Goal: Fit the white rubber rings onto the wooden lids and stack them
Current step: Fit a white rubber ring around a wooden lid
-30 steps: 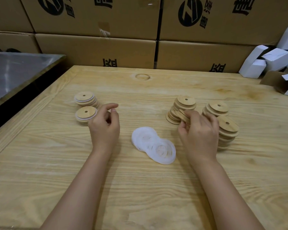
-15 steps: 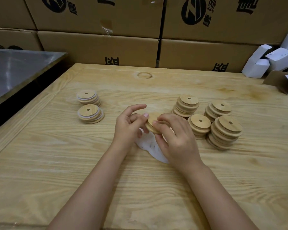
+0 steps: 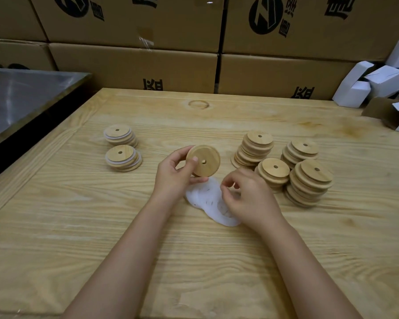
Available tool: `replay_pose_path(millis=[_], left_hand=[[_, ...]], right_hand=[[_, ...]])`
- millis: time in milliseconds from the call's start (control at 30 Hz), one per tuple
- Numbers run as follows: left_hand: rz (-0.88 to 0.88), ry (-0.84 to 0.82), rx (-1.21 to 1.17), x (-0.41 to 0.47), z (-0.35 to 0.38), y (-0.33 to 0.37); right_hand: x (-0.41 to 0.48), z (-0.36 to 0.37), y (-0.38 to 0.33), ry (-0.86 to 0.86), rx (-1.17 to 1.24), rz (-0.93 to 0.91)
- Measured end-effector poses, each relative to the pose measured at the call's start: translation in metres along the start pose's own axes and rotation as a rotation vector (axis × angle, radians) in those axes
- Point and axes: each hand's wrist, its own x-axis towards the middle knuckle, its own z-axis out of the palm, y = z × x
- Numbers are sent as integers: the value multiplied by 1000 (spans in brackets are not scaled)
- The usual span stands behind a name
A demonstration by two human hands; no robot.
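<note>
Centrally, the left hand point(image 3: 174, 179) grips a tilted wooden lid point(image 3: 204, 160) above open table point(image 3: 90, 226); the right hand point(image 3: 248, 200) curls over the white rings point(image 3: 204, 198), partly hiding them, its pinch impossible to tell.

One wide-angle view from a camera on the person's head looks forward and down at a wooden table point(image 3: 79, 226) from close range, so both bare forearms run up from the bottom edge to the left hand point(image 3: 173, 178) and right hand point(image 3: 249, 199) at mid-frame. The wooden lid point(image 3: 205, 161) gripped in the left hand sits almost at the picture's centre. The view faces the table's far edge, where stacked cardboard boxes point(image 3: 134, 67) fill the top, with a metal surface point(image 3: 21, 97) at left and white cartons point(image 3: 366, 86) at right.
</note>
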Motion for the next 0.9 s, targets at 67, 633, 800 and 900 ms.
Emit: replay_pose_path(millis=[67, 633, 800, 900], left_hand=[[-9, -29, 2, -1, 0, 0], [-3, -137, -21, -4, 0, 0], [67, -207, -1, -7, 1, 1], [102, -246, 46, -8, 1, 2]], right_hand=[[-1, -1, 2, -130, -45, 20], [3, -6, 5, 29, -1, -66], [4, -7, -2, 182, 296, -12], [5, -5, -7, 237, 427, 37]])
